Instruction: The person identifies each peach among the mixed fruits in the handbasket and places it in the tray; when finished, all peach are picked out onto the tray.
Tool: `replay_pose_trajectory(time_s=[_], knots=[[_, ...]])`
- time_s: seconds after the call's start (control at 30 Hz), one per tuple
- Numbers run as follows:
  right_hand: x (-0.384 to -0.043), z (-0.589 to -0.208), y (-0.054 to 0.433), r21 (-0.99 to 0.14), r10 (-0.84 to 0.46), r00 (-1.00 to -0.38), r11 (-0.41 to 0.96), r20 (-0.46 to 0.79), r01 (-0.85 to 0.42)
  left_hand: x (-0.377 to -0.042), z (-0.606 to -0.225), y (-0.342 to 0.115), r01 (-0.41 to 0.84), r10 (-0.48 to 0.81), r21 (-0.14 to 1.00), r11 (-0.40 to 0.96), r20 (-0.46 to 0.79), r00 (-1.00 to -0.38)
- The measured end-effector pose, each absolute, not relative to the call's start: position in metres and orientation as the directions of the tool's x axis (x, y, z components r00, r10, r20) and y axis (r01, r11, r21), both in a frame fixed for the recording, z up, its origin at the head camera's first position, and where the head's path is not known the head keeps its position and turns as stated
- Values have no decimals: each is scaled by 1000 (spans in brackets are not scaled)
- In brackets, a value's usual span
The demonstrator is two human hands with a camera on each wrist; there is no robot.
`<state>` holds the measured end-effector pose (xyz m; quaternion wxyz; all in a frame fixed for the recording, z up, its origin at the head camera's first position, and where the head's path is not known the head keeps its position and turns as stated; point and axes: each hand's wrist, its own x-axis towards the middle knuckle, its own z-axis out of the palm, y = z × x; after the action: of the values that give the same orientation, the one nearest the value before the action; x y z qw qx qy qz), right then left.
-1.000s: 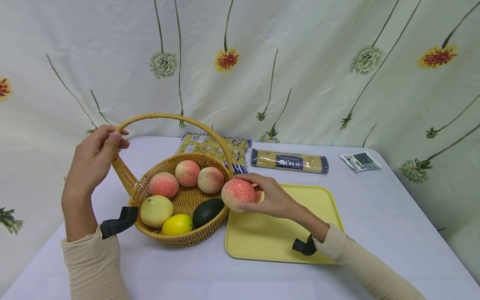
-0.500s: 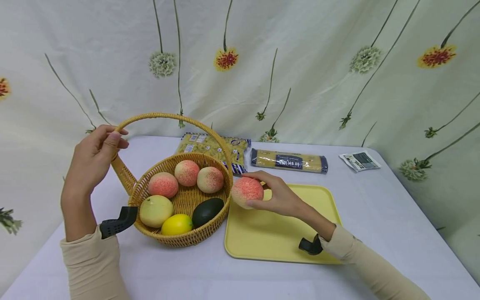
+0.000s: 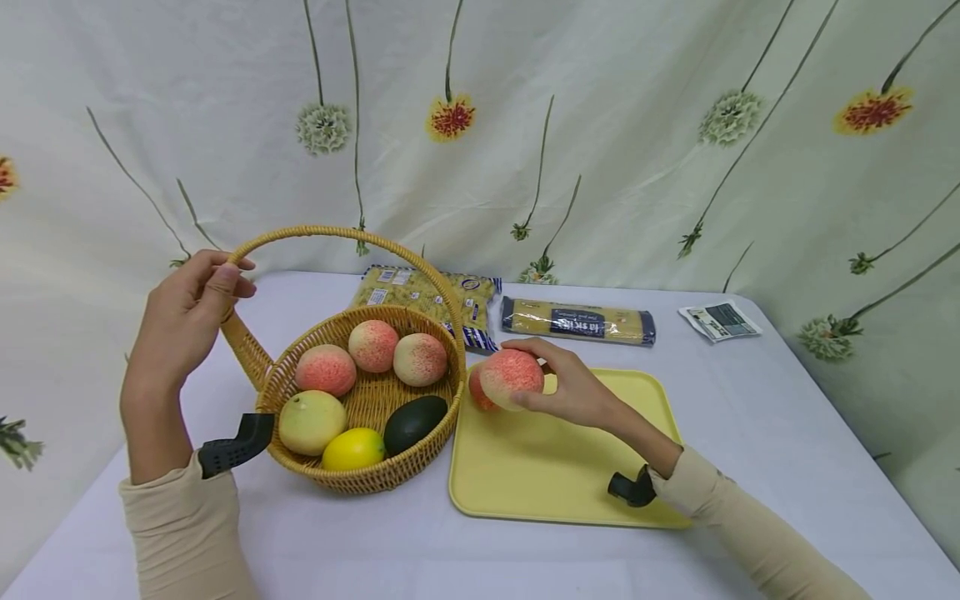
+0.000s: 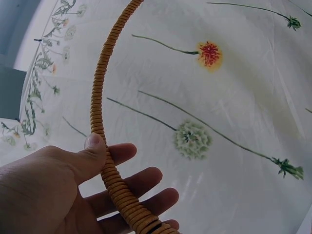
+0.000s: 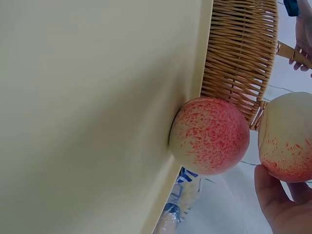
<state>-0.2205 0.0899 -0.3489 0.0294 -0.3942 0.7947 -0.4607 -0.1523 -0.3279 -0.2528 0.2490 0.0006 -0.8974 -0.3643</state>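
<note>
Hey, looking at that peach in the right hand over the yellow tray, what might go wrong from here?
The held peach might knock the other peach, which sits close by at the edge of the tray.
Being round, it could roll on the flat tray once the right hand lets go.
The left hand grips the handle off to one side, so a tug might tilt the basket.
</note>
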Motion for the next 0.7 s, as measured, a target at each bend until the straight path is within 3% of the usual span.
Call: replay_pose_trajectory(time_s=[0.53,0.7], knots=[[-227,-353,105,-785,-612,-739,296,282,-545,-153,-253,-329,196,-172,649,735,458,-872],[-214,-335,104,-792,-600,-758,319,257,-521,-153,-253,-329,193,-174,652,733,455,-874]])
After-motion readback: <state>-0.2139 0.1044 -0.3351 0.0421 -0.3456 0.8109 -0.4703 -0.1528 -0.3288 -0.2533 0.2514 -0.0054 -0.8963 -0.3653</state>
